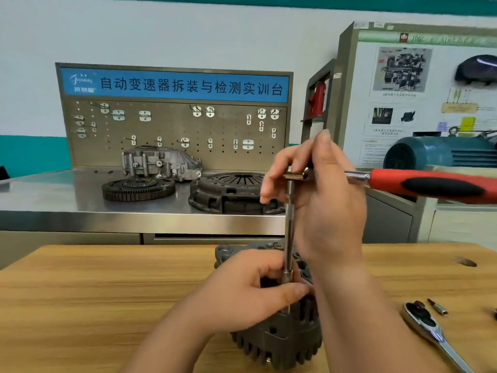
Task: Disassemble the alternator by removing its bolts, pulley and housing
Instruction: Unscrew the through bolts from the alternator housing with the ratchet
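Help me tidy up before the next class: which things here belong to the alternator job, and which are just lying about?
In the job: alternator, held by the left hand; red-handled ratchet with extension, held by the right hand.
Lying about: chrome ratchet and small bit on the wooden table; flywheel, clutch cover and aluminium casing on the steel bench.

Right hand (pixel 328 200) grips ratchet (pixel 430 184); left hand (pixel 242 292) holds alternator (pixel 282 343).

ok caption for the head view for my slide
Right hand holds a red-handled ratchet on an upright extension; left hand grips its base at the alternator.
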